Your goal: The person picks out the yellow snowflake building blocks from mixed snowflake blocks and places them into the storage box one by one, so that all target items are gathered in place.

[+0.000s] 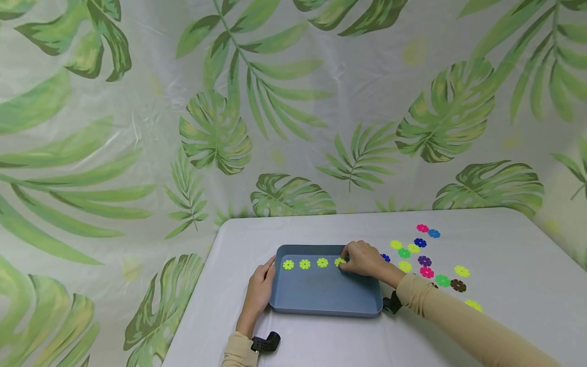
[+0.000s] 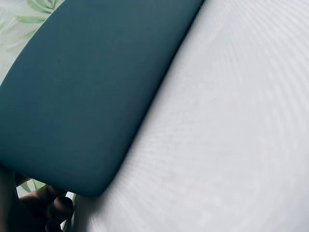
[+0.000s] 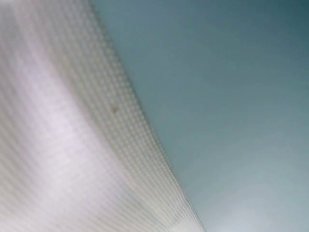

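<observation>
A shallow blue-grey tray (image 1: pixel 321 298) lies on the table, its outer wall filling much of both wrist views. My left hand (image 1: pixel 259 286) holds the tray's left side; some of its curled fingers (image 2: pixel 59 209) show at the tray's end in the left wrist view. Along the tray's far side runs a row of yellow flower-shaped discs, among them the leftmost disc (image 1: pixel 288 265) and another disc (image 1: pixel 322 262). At the row's right end, my right hand (image 1: pixel 364 259) reaches over the tray and pinches a yellow flower disc (image 1: pixel 339 261), partly hidden by the fingers.
Loose flower discs lie scattered right of the tray, including a pink disc (image 1: pixel 427 272), a brown disc (image 1: pixel 458 285) and a blue disc (image 1: pixel 433 233). My right sleeve (image 1: pixel 458 311) crosses over part of them. Behind the white table (image 1: pixel 257 232) hangs a leaf-print curtain (image 1: pixel 293 153).
</observation>
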The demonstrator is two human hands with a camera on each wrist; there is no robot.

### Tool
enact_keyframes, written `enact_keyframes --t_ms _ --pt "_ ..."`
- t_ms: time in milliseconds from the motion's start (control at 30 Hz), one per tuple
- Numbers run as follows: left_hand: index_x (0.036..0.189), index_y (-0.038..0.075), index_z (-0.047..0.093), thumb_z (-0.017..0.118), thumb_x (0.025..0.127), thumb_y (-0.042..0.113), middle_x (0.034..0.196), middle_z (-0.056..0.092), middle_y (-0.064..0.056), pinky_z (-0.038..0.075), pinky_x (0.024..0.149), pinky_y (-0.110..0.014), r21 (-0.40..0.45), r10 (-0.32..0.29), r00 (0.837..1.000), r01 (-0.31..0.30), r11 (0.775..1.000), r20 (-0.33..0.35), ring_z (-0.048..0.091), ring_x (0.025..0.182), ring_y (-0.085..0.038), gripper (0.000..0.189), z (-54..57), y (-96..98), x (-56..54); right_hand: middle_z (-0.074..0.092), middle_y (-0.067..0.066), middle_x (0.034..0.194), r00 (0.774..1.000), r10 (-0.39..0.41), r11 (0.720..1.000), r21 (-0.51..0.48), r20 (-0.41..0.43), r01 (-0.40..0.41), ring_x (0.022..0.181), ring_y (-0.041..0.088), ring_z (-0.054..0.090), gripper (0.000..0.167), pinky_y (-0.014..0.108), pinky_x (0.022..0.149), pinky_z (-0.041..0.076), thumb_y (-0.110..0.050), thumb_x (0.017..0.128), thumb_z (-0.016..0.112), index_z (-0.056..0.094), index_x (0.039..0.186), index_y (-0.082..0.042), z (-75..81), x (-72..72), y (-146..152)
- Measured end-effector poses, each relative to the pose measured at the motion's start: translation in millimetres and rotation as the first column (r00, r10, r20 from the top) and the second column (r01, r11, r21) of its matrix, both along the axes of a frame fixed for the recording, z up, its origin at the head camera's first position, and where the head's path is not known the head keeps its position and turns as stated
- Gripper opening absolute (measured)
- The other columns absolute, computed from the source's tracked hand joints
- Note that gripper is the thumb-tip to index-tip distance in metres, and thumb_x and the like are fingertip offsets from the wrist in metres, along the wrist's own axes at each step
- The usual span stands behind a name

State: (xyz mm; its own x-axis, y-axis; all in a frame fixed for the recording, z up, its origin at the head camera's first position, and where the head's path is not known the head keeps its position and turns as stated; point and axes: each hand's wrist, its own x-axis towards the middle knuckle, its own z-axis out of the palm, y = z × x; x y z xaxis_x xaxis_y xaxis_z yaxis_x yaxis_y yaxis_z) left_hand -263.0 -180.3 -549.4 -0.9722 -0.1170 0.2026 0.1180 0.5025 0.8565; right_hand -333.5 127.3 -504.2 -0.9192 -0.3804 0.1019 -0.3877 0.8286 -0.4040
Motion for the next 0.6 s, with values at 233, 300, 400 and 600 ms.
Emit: enact_keyframes --t_ms 233,300,400,600 --pt "0.145 0.008 0.056 0.047 0.109 0.029 0.092 0.057 -0.002 0.039 0.072 -0.032 -0.011 0.003 1.0 -0.003 1.0 0.003 0.046 0.077 -0.016 0.043 0.1 0.1 1.8 0.074 0.007 0.09 1.0 0.008 1.0 -0.004 0.011 -0.008 0.062 0.014 0.052 0.026 0.03 0.055 0.042 -0.024 0.083 0.084 0.079 0.097 -0.003 1.9 3.3 0" --pt "0.145 0.008 0.056 0.047 0.109 0.029 0.091 0.057 -0.003 0.039 0.071 -0.032 -0.011 0.002 1.0 -0.002 1.0 0.006 0.045 0.077 -0.016 0.043 -0.2 0.5 2.0 0.074 0.007 0.09 1.0 0.011 1.0 -0.006 0.007 -0.011 0.063 0.014 0.053 0.026 0.031 0.055 0.043 -0.025 0.083 0.084 0.079 0.097 -0.003 2.1 4.3 1" --pt "0.146 0.009 0.056 0.047 0.109 0.028 0.091 0.057 -0.002 0.039 0.071 -0.032 -0.01 -0.002 1.0 0.002 1.0 0.008 0.045 0.077 -0.017 0.042 0.3 1.1 2.4 0.074 0.006 0.092 1.0 0.01 1.0 -0.016 -0.012 -0.011 0.066 0.013 0.056 0.027 0.032 0.059 0.048 -0.026 0.083 0.084 0.079 0.097 -0.003 2.7 6.0 2" --pt "0.146 0.01 0.056 0.048 0.109 0.027 0.092 0.058 -0.003 0.039 0.073 -0.033 0.003 0.0 1.0 0.0 1.0 0.013 0.046 0.078 -0.018 0.042 2.7 0.4 3.8 0.062 -0.003 0.067 0.998 0.023 0.992 -0.121 -0.051 -0.029 0.057 0.01 0.053 0.024 0.028 0.052 0.044 -0.021 0.086 0.082 0.078 0.1 -0.003 10.1 11.6 13"
